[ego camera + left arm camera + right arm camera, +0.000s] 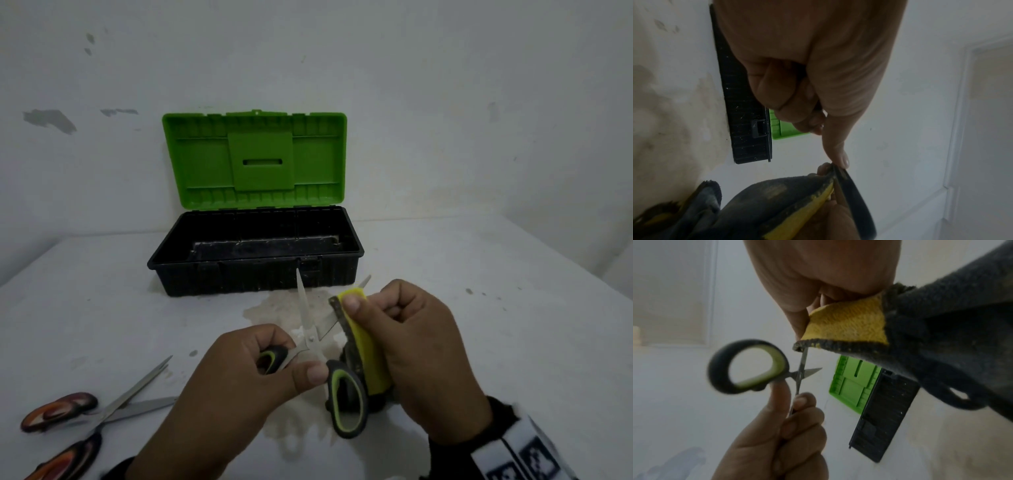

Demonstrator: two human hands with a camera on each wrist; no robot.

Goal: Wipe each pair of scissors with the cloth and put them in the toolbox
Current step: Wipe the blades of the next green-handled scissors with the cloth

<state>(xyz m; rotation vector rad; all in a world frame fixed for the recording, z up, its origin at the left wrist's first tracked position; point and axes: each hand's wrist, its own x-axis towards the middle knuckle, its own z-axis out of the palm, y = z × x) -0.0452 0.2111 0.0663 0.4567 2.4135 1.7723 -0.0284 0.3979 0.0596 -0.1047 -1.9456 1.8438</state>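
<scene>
Green-and-black scissors (310, 342) are spread open above the table. My left hand (260, 370) grips one of their handles, thumb by the pivot. My right hand (407, 339) pinches a yellow-and-grey cloth (363, 339) folded round the right blade, whose tip pokes out past it. In the right wrist view the cloth (846, 326) wraps that blade and the free handle loop (748, 366) hangs to the left. The left wrist view shows the cloth (777, 199) under my curled fingers. The toolbox (257, 270) stands open behind, black base with green lid (255, 161) upright.
Orange-and-black scissors (102, 411), spread open, lie at the table's near left corner. A damp stain (274, 308) marks the white table before the toolbox. A white wall rises just behind the box.
</scene>
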